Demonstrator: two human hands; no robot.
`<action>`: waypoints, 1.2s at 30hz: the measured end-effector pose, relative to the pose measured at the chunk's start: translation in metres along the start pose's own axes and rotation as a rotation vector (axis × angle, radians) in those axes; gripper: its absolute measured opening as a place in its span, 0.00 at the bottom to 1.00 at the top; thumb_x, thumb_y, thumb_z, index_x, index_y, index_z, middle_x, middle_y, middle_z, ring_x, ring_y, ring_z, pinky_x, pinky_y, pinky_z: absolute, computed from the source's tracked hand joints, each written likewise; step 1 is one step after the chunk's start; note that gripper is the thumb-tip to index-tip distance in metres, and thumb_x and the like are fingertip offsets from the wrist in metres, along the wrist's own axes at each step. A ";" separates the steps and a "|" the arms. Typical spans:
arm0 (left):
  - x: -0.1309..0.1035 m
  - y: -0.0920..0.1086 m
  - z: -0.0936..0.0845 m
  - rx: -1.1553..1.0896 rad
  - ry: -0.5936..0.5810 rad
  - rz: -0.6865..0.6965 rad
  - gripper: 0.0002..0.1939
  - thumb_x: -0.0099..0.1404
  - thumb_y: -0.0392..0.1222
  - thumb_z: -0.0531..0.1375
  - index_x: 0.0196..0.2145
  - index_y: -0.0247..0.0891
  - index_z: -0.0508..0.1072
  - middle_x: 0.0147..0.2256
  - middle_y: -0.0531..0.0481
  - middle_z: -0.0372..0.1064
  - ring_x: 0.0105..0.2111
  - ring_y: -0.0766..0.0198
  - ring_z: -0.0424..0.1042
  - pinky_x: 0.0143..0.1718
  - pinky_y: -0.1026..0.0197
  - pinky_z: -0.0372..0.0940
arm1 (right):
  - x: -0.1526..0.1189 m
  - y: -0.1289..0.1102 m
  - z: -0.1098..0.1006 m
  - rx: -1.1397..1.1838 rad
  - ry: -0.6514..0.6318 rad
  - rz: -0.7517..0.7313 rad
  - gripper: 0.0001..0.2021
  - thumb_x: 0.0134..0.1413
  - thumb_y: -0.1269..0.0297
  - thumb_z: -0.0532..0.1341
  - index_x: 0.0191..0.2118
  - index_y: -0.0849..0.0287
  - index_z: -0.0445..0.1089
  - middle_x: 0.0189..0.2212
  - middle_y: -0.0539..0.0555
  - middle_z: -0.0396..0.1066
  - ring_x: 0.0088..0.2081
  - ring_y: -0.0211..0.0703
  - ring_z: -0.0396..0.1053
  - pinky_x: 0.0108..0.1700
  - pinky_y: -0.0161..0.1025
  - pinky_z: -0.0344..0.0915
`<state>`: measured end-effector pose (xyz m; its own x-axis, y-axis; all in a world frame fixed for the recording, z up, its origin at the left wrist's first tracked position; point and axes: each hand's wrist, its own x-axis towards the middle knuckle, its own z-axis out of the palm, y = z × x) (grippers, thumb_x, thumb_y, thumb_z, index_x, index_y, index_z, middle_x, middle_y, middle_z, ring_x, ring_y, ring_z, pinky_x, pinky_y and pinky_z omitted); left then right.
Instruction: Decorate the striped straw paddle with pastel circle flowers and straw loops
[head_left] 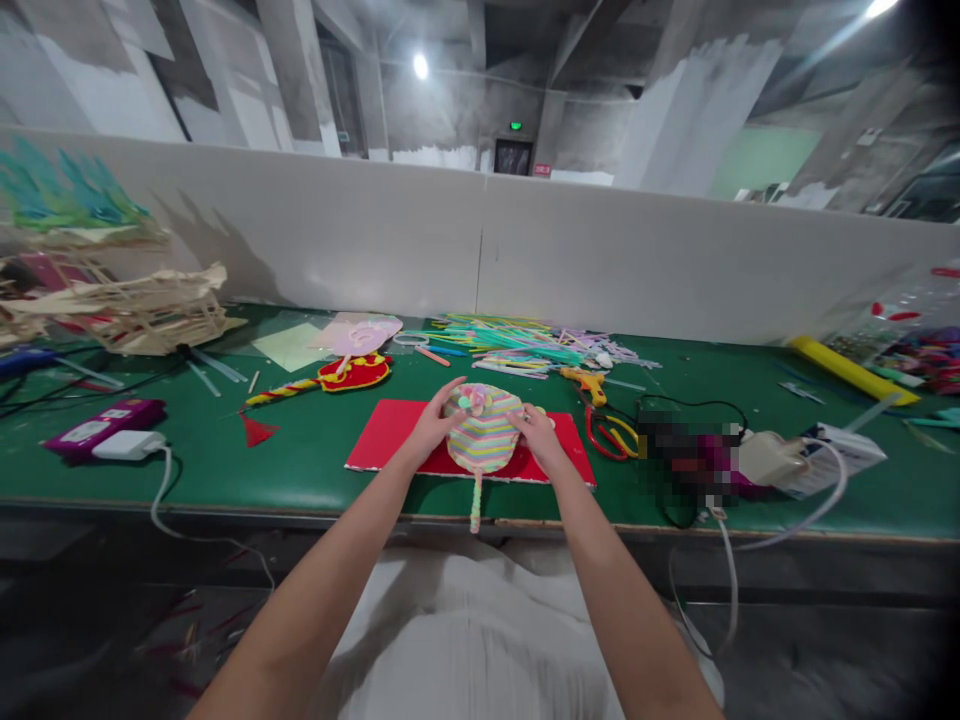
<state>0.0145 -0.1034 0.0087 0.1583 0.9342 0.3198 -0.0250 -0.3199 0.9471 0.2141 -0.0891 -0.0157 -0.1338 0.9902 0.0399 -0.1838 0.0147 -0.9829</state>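
Note:
A round hand fan (484, 445) with pastel stripes lies or is held over a red board (386, 430) at the table's front edge. Pink and green flower-like bits (476, 402) sit on its upper left. Its twisted pastel handle (475, 505) points toward me, past the table edge. My left hand (433, 425) grips the fan's left rim, fingers over the top and thumb on its face. At the right rim, my right hand (536, 432) holds it with thumb and fingers. The fingers' undersides are hidden.
Beyond the board lie pastel pipe cleaners (525, 342), a red-yellow fan (352, 373) and a pink fan shape (367, 330). To the right are an orange glue gun (589, 383), scissors (611, 435) and a yellow roll (851, 370). A purple power strip (105, 425) lies left.

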 end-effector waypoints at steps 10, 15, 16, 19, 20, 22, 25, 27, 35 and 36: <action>0.000 -0.001 0.000 0.223 0.003 0.015 0.29 0.52 0.44 0.60 0.53 0.43 0.63 0.51 0.50 0.63 0.47 0.58 0.64 0.43 0.61 0.62 | -0.001 0.001 0.000 -0.079 -0.038 -0.048 0.15 0.39 0.52 0.64 0.32 0.55 0.65 0.28 0.49 0.71 0.31 0.43 0.69 0.32 0.40 0.66; 0.001 -0.006 0.001 0.292 0.085 0.002 0.23 0.52 0.45 0.61 0.46 0.39 0.67 0.43 0.47 0.67 0.34 0.63 0.67 0.33 0.63 0.63 | 0.000 0.001 0.000 -0.097 -0.054 -0.067 0.16 0.38 0.52 0.64 0.33 0.55 0.65 0.30 0.50 0.71 0.34 0.45 0.69 0.34 0.41 0.67; 0.002 -0.007 0.001 0.296 0.090 -0.005 0.23 0.52 0.46 0.61 0.45 0.38 0.67 0.41 0.48 0.68 0.32 0.64 0.66 0.32 0.64 0.62 | 0.000 0.002 0.000 -0.097 -0.059 -0.071 0.16 0.38 0.52 0.64 0.33 0.55 0.65 0.31 0.50 0.71 0.34 0.45 0.69 0.34 0.41 0.67; 0.003 -0.010 0.001 0.272 0.104 0.005 0.22 0.51 0.46 0.62 0.43 0.38 0.66 0.40 0.48 0.68 0.35 0.63 0.67 0.35 0.62 0.63 | 0.001 0.003 -0.001 -0.104 -0.058 -0.074 0.16 0.38 0.52 0.64 0.32 0.55 0.65 0.31 0.50 0.71 0.33 0.44 0.69 0.34 0.40 0.66; 0.004 -0.011 0.001 0.248 0.105 0.011 0.22 0.51 0.46 0.62 0.43 0.38 0.66 0.41 0.48 0.67 0.38 0.62 0.67 0.38 0.62 0.63 | 0.001 0.003 -0.001 -0.106 -0.058 -0.075 0.16 0.38 0.52 0.64 0.32 0.55 0.65 0.30 0.50 0.71 0.33 0.44 0.69 0.34 0.40 0.66; 0.005 -0.012 0.001 0.189 0.101 0.016 0.21 0.50 0.46 0.62 0.42 0.38 0.65 0.45 0.47 0.66 0.43 0.60 0.66 0.42 0.60 0.62 | 0.001 0.003 -0.001 -0.106 -0.064 -0.080 0.16 0.38 0.51 0.64 0.32 0.55 0.65 0.30 0.50 0.71 0.33 0.44 0.69 0.35 0.41 0.66; 0.006 -0.011 0.000 0.132 0.101 0.014 0.21 0.50 0.44 0.63 0.42 0.38 0.65 0.49 0.45 0.63 0.47 0.59 0.64 0.46 0.58 0.60 | 0.000 0.002 0.000 -0.108 -0.070 -0.098 0.17 0.39 0.50 0.64 0.33 0.55 0.65 0.30 0.50 0.71 0.34 0.44 0.69 0.36 0.41 0.66; 0.006 -0.011 0.000 0.153 0.117 0.006 0.22 0.49 0.44 0.63 0.42 0.38 0.65 0.49 0.44 0.63 0.47 0.58 0.64 0.47 0.58 0.60 | -0.001 0.001 0.000 -0.104 -0.071 -0.104 0.18 0.39 0.49 0.63 0.33 0.54 0.64 0.30 0.50 0.71 0.33 0.44 0.69 0.36 0.42 0.66; 0.006 -0.011 -0.001 0.173 0.176 -0.002 0.23 0.48 0.47 0.63 0.42 0.38 0.65 0.43 0.47 0.66 0.45 0.57 0.65 0.46 0.58 0.60 | -0.001 -0.001 0.001 -0.098 -0.087 -0.115 0.17 0.39 0.49 0.63 0.33 0.54 0.63 0.31 0.50 0.71 0.34 0.44 0.69 0.37 0.41 0.66; 0.006 -0.010 0.000 0.151 0.186 -0.001 0.25 0.48 0.47 0.63 0.44 0.38 0.65 0.44 0.47 0.66 0.45 0.57 0.65 0.46 0.58 0.60 | -0.001 -0.002 0.001 -0.095 -0.089 -0.113 0.17 0.39 0.49 0.63 0.33 0.54 0.63 0.30 0.50 0.70 0.33 0.44 0.69 0.36 0.41 0.66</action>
<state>0.0156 -0.0941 0.0009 -0.0264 0.9431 0.3315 0.1254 -0.3259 0.9370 0.2134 -0.0906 -0.0140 -0.2035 0.9654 0.1628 -0.1099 0.1427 -0.9836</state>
